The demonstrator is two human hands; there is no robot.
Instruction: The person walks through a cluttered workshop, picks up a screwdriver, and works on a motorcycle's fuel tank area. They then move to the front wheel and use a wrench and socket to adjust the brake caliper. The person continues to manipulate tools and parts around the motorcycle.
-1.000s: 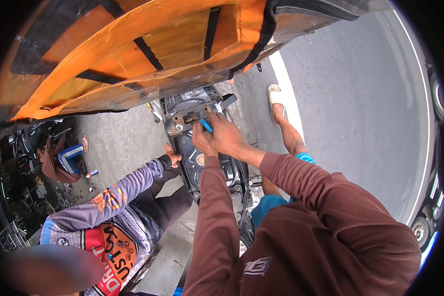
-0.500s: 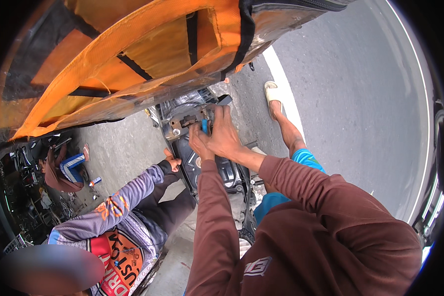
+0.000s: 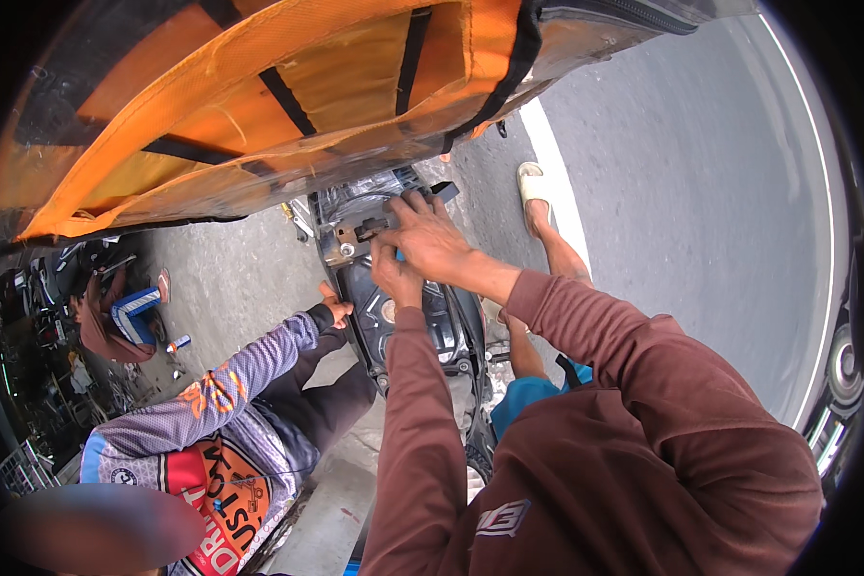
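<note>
My left hand (image 3: 396, 276) is closed at the rear of an opened-up motorcycle (image 3: 363, 322), its fingertips around a small blue tool handle (image 3: 400, 254), mostly hidden. Over it crosses my right hand (image 3: 434, 240), fingers bent down beside a black fitting (image 3: 371, 228) on the metal bracket (image 3: 341, 235). What those fingers hold, if anything, is hidden. A round bolt head (image 3: 347, 250) shows left of my left hand.
A big orange-and-black bag (image 3: 326, 82) overhangs the far end of the motorcycle. On the left a co-worker's hand (image 3: 336, 307) touches the frame's edge. A sandalled foot (image 3: 531, 182) stands by the white road line (image 3: 557, 163). Another person (image 3: 115, 317) crouches far left.
My right hand has shifted left with its fingers toward the black fitting. The blue handle, plain before between my hands, is now mostly covered. The view has moved slightly.
</note>
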